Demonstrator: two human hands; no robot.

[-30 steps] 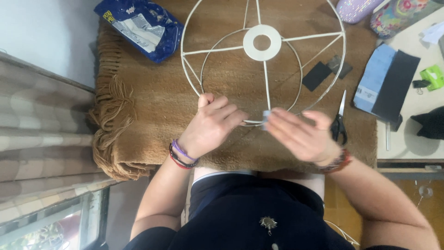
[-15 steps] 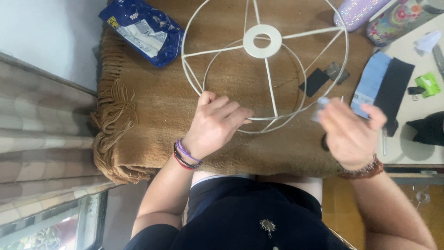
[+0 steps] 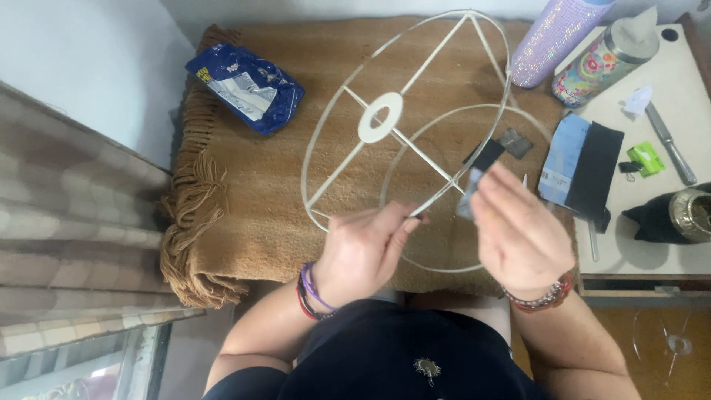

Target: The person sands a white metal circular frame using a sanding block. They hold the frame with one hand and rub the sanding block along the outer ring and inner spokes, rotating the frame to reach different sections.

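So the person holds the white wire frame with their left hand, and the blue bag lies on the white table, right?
Not quite. The left hand does hold the white wire frame, but the blue bag lies on the brown fringed blanket, not the white table. The head view shows it.

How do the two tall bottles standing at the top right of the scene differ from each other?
The lilac glittery bottle is one sparkling colour all over, while the flowery multicoloured bottle carries a busy bright pattern. The flowery bottle shows a grey cap; the lilac bottle's top has a blue edge and runs out of the picture. The lilac bottle stands partly on the brown fringed blanket, the flowery one beside it. Both look cylindrical.
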